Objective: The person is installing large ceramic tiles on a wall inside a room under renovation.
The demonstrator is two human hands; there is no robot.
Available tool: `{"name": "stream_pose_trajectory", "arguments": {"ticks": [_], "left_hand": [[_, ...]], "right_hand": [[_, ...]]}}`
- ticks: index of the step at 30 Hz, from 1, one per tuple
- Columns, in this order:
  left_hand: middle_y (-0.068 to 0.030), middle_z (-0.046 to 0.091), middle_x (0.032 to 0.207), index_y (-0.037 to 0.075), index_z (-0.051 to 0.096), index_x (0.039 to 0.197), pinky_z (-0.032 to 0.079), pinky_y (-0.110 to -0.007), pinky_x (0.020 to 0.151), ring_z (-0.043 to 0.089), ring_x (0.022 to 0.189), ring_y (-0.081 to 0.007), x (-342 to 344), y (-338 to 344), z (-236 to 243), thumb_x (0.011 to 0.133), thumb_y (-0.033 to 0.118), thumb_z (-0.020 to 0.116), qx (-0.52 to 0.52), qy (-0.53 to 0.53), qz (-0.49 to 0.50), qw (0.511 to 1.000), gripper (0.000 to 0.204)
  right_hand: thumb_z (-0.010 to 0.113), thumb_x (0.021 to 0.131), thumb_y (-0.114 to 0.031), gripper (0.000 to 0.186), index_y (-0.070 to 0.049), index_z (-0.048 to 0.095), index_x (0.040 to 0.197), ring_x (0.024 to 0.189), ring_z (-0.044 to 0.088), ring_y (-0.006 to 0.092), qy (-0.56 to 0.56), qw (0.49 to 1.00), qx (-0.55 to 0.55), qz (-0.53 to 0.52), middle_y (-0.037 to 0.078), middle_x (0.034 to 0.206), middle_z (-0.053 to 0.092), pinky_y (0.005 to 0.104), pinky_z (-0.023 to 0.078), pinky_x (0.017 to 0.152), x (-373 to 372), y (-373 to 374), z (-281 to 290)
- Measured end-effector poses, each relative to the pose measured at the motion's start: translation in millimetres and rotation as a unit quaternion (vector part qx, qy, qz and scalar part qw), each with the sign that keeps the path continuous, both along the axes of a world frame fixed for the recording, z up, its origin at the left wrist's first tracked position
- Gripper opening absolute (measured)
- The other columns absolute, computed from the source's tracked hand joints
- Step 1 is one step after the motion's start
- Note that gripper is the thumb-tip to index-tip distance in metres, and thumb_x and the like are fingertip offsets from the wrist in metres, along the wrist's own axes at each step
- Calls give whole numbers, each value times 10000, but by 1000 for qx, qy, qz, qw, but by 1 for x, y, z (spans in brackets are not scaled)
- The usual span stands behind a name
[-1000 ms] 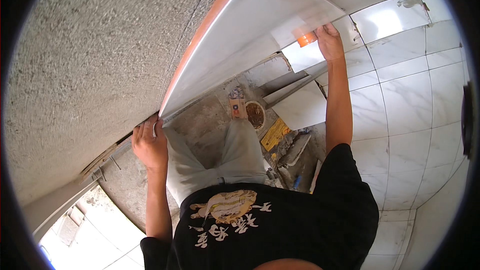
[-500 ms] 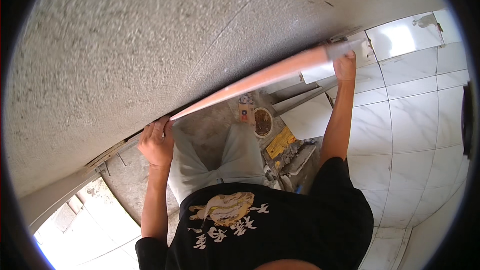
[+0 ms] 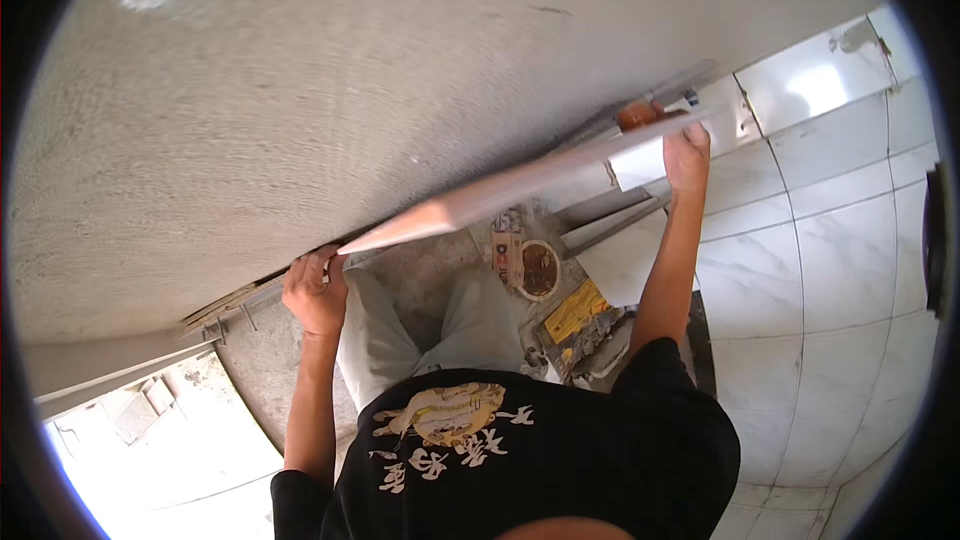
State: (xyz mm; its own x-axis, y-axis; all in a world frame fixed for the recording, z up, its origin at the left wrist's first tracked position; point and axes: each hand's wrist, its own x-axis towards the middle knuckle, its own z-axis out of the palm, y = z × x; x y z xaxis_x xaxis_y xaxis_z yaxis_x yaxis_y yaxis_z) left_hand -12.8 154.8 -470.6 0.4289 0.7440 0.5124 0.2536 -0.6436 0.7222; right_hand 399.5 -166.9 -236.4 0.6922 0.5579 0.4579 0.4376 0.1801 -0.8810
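A long, thin slab, seen nearly edge-on [image 3: 540, 178], stretches between my two hands along the rough grey wall. It looks like a tile, part pale and part orange, and motion blurs it. My left hand [image 3: 315, 295] closes on its narrow-looking left end, thumb and fingers pressed together by the wall's lower edge. At the farther right end, my right hand [image 3: 687, 160] grips the slab, with some fingers hidden behind it. Just beyond that hand, a blurred orange-brown thing [image 3: 638, 115] shows above the slab; its kind is unclear.
Grey rendered wall [image 3: 300, 90] fills the upper view. Marbled white tiles [image 3: 840, 240] cover the right side. Below the slab are a round tub of brown stuff [image 3: 538, 270], a printed carton [image 3: 506, 252], a yellow bag [image 3: 575, 310] and rubble. Metal pins [image 3: 248, 318] jut out near my left hand.
The slab has turned and its right part sits slightly lower, showing more pale surface and less orange. The orange-brown thing now appears beyond my right hand. Both hands keep their hold.
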Motion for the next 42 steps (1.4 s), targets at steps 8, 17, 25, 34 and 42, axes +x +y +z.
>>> {"name": "stream_pose_trajectory", "arguments": {"ticks": [8,17,25,34,42], "left_hand": [[-22,648,715,104,636,785,465,-346,563,596,591,-202,1,-2,1,724,104,804,20,7,0,1000,179],[-32,651,743,92,648,809,472,-348,593,599,627,-206,0,-3,0,754,92,780,63,24,-33,997,143],[-79,642,675,56,685,792,482,-369,584,615,599,-253,-2,4,-3,755,116,797,69,39,-30,996,132],[-77,705,894,49,667,990,511,-384,670,659,770,-230,-24,72,-90,870,134,598,400,-6,-136,906,162],[-86,688,831,34,662,903,498,-393,638,637,707,-253,-11,66,-71,861,121,636,354,35,-118,927,100]], "right_hand": [[734,862,-117,377,75,609,1161,1075,571,180,7,999,44,21,104,1147,646,321,385,1005,-6,9,-2],[694,862,-61,345,86,615,1165,994,602,167,12,1000,14,12,90,1086,664,308,444,922,-11,13,1],[675,858,-31,207,49,637,1045,986,606,204,36,998,44,-22,90,1011,664,394,402,1053,-24,5,-8],[722,822,-95,135,1,628,805,764,634,223,-19,997,64,36,85,762,635,544,277,1142,-30,11,-3],[602,914,-215,281,37,582,791,651,574,275,-93,985,94,107,141,700,574,600,252,1132,-7,-15,-13]]}}
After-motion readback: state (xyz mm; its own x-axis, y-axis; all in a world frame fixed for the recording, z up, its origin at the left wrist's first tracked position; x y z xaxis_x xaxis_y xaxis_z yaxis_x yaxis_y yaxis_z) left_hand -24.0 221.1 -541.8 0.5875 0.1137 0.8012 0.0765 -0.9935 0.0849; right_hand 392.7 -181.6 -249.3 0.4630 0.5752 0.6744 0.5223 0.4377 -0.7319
